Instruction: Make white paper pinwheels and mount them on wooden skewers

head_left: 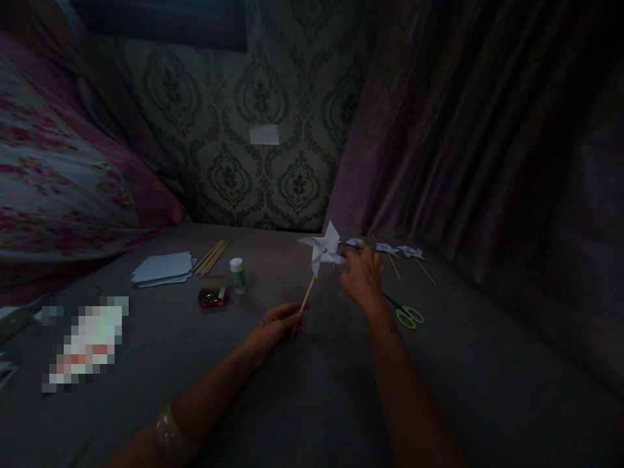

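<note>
A white paper pinwheel (322, 249) with a metal pin at its centre is held upright, slightly tilted to the right. My left hand (277, 325) is closed around the lower part of its wooden stick (307, 294). Close by the right-hand blade is my right hand (361, 276), fingers bent and apart, with nothing visibly gripped. Whether a fingertip touches the blade I cannot tell. Behind and right of that hand lie more white pinwheels (411, 252) on sticks. Scissors with green handles (408, 316) rest beside my right wrist, their blades partly hidden.
On the left of the grey surface (312, 403) are a stack of white paper (163, 268), several wooden sticks (212, 257), a white and green glue bottle (238, 275) and a small red box of pins (213, 296). A blurred-out item (92, 341) lies farther left. Curtains (439, 130) hang at the right.
</note>
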